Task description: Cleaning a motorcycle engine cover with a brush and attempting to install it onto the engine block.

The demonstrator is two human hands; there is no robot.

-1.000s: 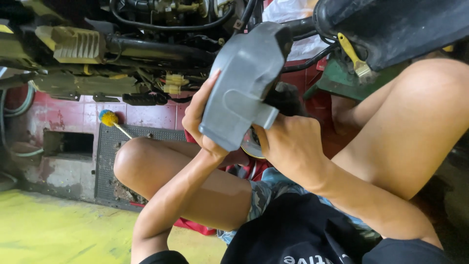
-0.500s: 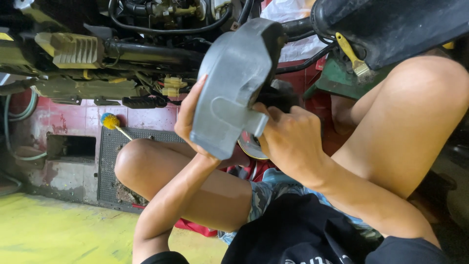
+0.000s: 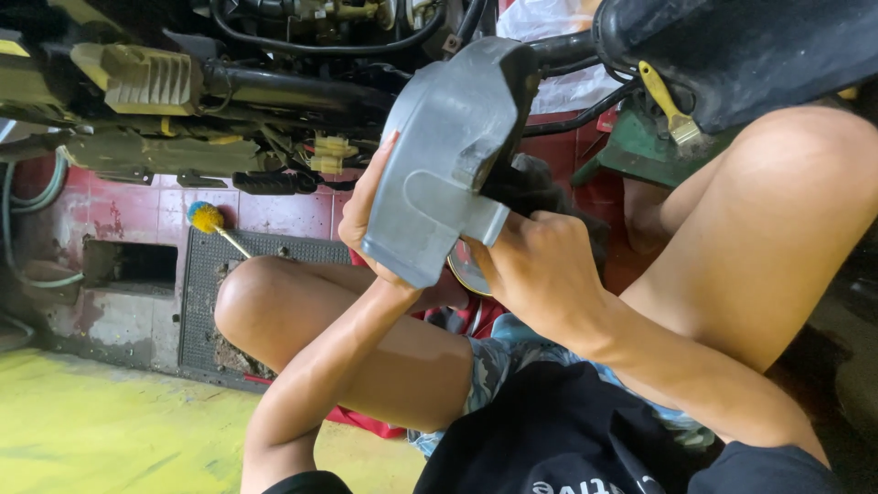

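Nearest, below both hands: one dark shirt (image 3: 558,439), one pair of patterned blue shorts (image 3: 498,366), two bare knees, one left of the hands (image 3: 265,306), one right of them (image 3: 786,201).

Two hands at work, both on a single grey moulded plastic cover (image 3: 448,155), tilted, held up in the middle of the view. Left hand (image 3: 366,215) cupped behind the cover's left edge, fingers hidden behind it, one fingertip showing at the upper rim, palm against the lower corner: grasping the cover. Right hand (image 3: 540,270) clenched at the cover's lower right corner, knuckles toward the camera, closed around something there; what exactly, cannot tell. One dark greasy part (image 3: 526,187) just above the right hand, touching the cover's right side. One round metal disc (image 3: 466,270) peeking out between the two hands, under the cover.

Farther, left of the left hand: one long-handled brush with a yellow and blue tip (image 3: 206,218), lying over one dark grated mat (image 3: 265,252) on the red tiled floor (image 3: 165,215). Yellow painted floor (image 3: 91,430) below that.

Farthest, above the hands: one motorcycle underside (image 3: 229,82) with black hoses, one ribbed yellowish block (image 3: 146,78) and one black footpeg (image 3: 274,181). Up right of the right hand: one black seat (image 3: 759,46), one green metal stand (image 3: 658,151), one yellow-handled brush (image 3: 666,105).
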